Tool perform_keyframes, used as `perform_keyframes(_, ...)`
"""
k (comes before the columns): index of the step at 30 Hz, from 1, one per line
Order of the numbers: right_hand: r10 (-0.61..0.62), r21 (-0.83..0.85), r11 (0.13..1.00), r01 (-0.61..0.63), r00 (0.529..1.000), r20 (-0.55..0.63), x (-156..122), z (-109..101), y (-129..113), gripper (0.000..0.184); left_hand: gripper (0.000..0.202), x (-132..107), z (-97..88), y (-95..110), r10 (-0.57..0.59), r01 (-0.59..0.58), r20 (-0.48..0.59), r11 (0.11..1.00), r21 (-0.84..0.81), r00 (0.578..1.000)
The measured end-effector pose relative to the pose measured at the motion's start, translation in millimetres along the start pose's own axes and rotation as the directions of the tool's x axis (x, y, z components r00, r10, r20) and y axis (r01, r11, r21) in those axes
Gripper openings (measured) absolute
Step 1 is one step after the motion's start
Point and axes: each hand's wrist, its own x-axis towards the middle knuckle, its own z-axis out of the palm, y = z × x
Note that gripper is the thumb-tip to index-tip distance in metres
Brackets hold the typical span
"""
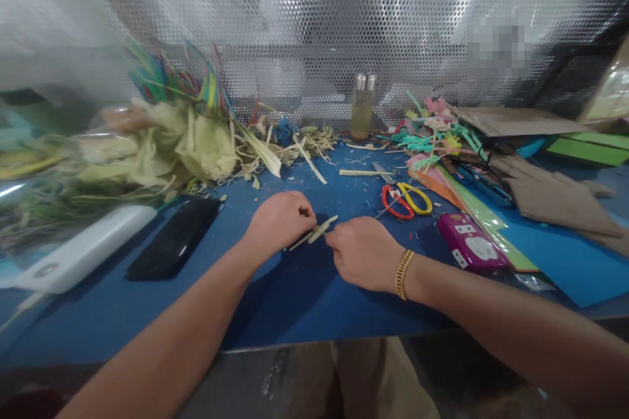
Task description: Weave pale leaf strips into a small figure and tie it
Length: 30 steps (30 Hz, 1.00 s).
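My left hand (pixel 278 222) and my right hand (pixel 363 254) meet over the blue table (pixel 275 301), both with fingers pinched on a thin pale leaf strip (pixel 318 232). The strip runs slantwise between the two hands, just above the table top. A gold bracelet (pixel 403 273) is on my right wrist. Red-and-yellow scissors (pixel 405 200) lie just behind my right hand.
A heap of pale dried leaves (pixel 171 144) and coloured strips fills the back left. A white case (pixel 78 252) and a black phone (pixel 174 239) lie at left. A glue bottle (pixel 362 108), coloured paper scraps (pixel 432 131), a pink box (pixel 469 242) and brown paper (pixel 550 196) are at right.
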Motion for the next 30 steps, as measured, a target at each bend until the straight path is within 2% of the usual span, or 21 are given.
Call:
perform_keyframes(6,0.049,-0.005,0.999,-0.049,0.999,-0.009,0,-7,2,0.020,0.024,3,-3.3,-5,0.062,-0.060,0.080,0.998,-0.028,0.995)
perform_keyframes(11,0.138,-0.027,0.989,-0.143,0.983,-0.122,4,-17,15,0.022,0.021,0,-5.8,-1,0.118,-0.121,0.124,0.992,0.024,0.985)
perform_keyframes(15,0.178,0.057,0.984,-0.170,0.965,-0.193,8,-19,28,0.018,0.021,-1,-3.2,-3,0.054,-0.052,0.130,0.999,-0.013,0.990)
perform_keyframes(18,0.219,0.150,0.971,-0.186,0.945,-0.245,9,-19,34,0.012,0.022,1,-2.3,-7,-0.041,0.063,0.115,0.981,-0.186,0.992)
perform_keyframes(20,0.264,0.234,0.953,-0.190,0.902,-0.341,9,-19,38,0.014,0.026,3,-2.8,-6,-0.122,0.127,0.040,0.900,-0.417,0.992)
perform_keyframes(22,0.314,0.330,0.929,-0.169,0.833,-0.456,12,-17,41,0.026,0.030,5,-3.0,-4,-0.206,0.127,-0.044,0.743,-0.657,0.978)
perform_keyframes(24,0.364,0.445,0.887,-0.122,0.777,-0.514,16,-13,43,0.031,0.032,6,-1.4,1,-0.276,0.104,-0.076,0.582,-0.806,0.958)
perform_keyframes(25,0.393,0.513,0.852,-0.099,0.769,-0.504,18,-10,44,0.032,0.032,6,0.3,3,-0.304,0.102,-0.074,0.524,-0.846,0.950)
perform_keyframes(27,0.428,0.656,0.754,-0.043,0.790,-0.439,24,-5,44,0.033,0.033,6,4.6,7,-0.351,0.080,-0.086,0.431,-0.899,0.933)
perform_keyframes(30,0.468,0.809,0.588,0.004,0.813,-0.345,30,1,41,0.030,0.030,3,9.1,14,-0.336,0.061,-0.078,0.384,-0.921,0.939)
